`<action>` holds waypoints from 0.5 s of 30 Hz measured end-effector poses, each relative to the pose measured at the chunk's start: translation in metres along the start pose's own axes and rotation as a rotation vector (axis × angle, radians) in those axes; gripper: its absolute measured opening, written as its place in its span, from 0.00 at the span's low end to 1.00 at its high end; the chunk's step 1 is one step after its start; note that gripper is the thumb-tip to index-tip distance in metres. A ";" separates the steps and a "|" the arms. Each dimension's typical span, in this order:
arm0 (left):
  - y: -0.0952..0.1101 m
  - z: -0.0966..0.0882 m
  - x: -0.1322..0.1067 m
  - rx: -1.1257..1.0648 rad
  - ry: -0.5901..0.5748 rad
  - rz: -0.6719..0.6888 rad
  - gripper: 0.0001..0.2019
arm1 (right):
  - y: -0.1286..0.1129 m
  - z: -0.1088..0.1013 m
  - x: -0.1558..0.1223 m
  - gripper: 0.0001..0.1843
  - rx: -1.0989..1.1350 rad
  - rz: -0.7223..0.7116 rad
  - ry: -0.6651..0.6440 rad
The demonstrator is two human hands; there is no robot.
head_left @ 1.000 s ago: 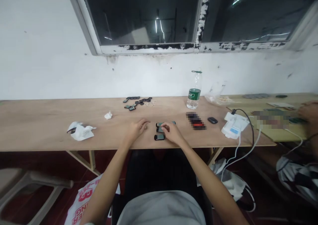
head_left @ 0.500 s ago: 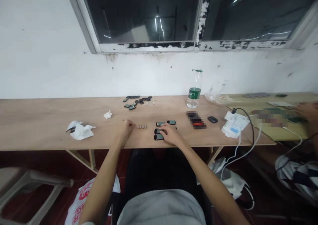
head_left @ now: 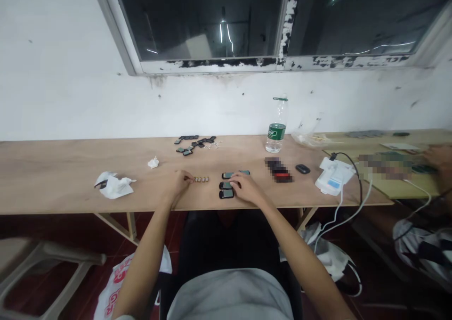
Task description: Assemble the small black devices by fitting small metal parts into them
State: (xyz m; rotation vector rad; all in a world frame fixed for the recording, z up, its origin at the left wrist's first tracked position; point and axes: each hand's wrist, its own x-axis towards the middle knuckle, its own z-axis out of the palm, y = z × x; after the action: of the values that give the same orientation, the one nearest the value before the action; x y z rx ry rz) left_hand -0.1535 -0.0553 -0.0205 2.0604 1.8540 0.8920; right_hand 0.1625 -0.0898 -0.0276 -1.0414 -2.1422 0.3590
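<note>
Small black devices with grey-green faces lie in front of me. Two of them, the middle device (head_left: pixel 224 185) and the front device (head_left: pixel 226 194), lie one behind the other, with more black devices (head_left: pixel 228 175) just beyond. My right hand (head_left: pixel 246 188) rests from the right with curled fingertips gripping the middle device's right end; its palm hides what lies beneath. To the left, a short row of small metal cylinders (head_left: pixel 202 179) lies on the wooden table (head_left: pixel 70 169). My left hand (head_left: pixel 181 182) is closed in a pinch at the row's left end; its fingertips hide what they hold.
Black pieces (head_left: pixel 187 150) and small white bits (head_left: pixel 213 145) lie near the wall. A water bottle (head_left: pixel 276 131), a black oval object (head_left: pixel 302 169) and a white corded box (head_left: pixel 334 178) stand to the right. Crumpled tissue (head_left: pixel 115 185) lies left. Another person's hand (head_left: pixel 438 157) is far right.
My right hand has shifted slightly right, uncovering more of the two nearer devices. My left fingertips have moved a little right, up to the row of cylinders.
</note>
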 end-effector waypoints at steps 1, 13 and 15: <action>0.001 -0.001 0.000 -0.010 -0.014 0.000 0.06 | 0.004 -0.003 0.000 0.14 0.008 -0.004 0.020; 0.000 0.001 -0.008 -0.130 0.019 0.008 0.07 | 0.054 -0.018 -0.005 0.19 -0.076 0.148 0.082; 0.002 0.000 -0.008 -0.121 -0.005 0.029 0.08 | 0.055 -0.019 -0.005 0.18 -0.086 0.159 0.092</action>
State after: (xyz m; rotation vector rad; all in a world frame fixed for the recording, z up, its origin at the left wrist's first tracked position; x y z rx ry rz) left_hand -0.1523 -0.0632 -0.0220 2.0193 1.7266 0.9808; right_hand 0.2095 -0.0594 -0.0451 -1.2571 -2.0137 0.2895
